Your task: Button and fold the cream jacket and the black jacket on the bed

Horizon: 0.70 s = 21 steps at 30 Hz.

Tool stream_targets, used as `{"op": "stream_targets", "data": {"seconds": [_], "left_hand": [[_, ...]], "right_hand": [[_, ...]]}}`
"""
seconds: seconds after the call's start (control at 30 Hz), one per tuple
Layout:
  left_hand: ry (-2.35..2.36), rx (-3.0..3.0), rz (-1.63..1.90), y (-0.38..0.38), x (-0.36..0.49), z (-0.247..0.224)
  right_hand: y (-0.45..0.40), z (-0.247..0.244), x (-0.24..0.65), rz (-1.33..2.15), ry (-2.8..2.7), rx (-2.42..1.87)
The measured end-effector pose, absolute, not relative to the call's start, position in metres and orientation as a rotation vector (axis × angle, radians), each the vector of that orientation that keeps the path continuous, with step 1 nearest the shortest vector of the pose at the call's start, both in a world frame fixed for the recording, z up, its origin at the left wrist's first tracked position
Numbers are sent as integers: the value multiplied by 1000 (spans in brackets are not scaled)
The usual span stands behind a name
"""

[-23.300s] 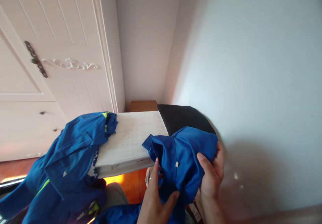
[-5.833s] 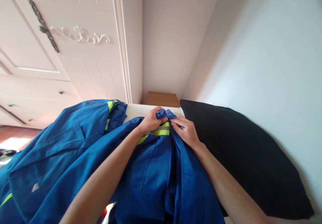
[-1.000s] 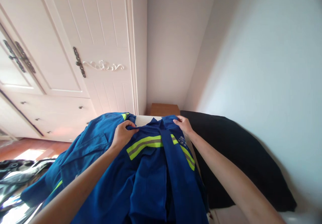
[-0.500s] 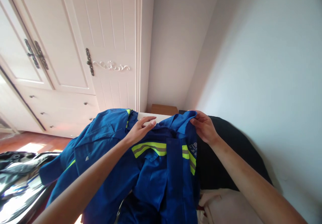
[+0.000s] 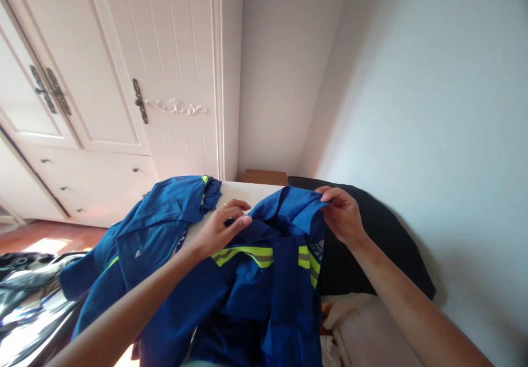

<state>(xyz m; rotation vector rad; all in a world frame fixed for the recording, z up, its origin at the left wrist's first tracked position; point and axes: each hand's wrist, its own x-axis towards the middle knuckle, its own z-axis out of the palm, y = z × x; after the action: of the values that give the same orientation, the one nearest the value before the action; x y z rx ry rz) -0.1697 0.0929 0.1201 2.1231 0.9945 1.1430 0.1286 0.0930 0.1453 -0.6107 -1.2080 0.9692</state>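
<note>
A blue work jacket [image 5: 247,295] with yellow-and-grey reflective strips lies spread in front of me, its collar [image 5: 284,204] standing up at the far end. My right hand [image 5: 343,213] pinches the right tip of that collar between thumb and fingers. At the collar's left side, my left hand [image 5: 225,226] has its fingers curled on the shoulder fabric, with dark blue cloth showing between thumb and fingers. A ring is on one finger. To the left lies a second blue garment [image 5: 152,218] with a yellow strip, partly behind my left forearm.
Behind the jackets is a white surface [image 5: 237,191] and a brown box-like edge [image 5: 266,177]. A black rounded object [image 5: 379,246] and beige cloth [image 5: 363,323] lie to the right by the wall. A white wardrobe [image 5: 173,53] stands at the left, with cluttered items [image 5: 28,295] below.
The collar is lifted and opened wider, with the right hand slightly farther right. My left fingers have curled in at the shoulder. A gap now shows between the two blue garments.
</note>
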Motion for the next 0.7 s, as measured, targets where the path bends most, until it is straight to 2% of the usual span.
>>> {"op": "stream_targets", "data": {"seconds": [0.1, 0.27, 0.43, 0.53, 0.7], "left_hand": [[1239, 2024, 1242, 103, -159, 127], [1470, 2330, 736, 116, -129, 137], [1535, 2403, 636, 123, -116, 144], [1255, 2102, 675, 130, -128, 154], [806, 1136, 842, 128, -161, 180]], "right_hand": [[88, 145, 121, 906, -1243, -595], [81, 146, 116, 797, -1331, -615], [70, 151, 123, 787, -1383, -651], [68, 159, 132, 789, -1407, -661], [72, 173, 147, 734, -1511, -746]]}}
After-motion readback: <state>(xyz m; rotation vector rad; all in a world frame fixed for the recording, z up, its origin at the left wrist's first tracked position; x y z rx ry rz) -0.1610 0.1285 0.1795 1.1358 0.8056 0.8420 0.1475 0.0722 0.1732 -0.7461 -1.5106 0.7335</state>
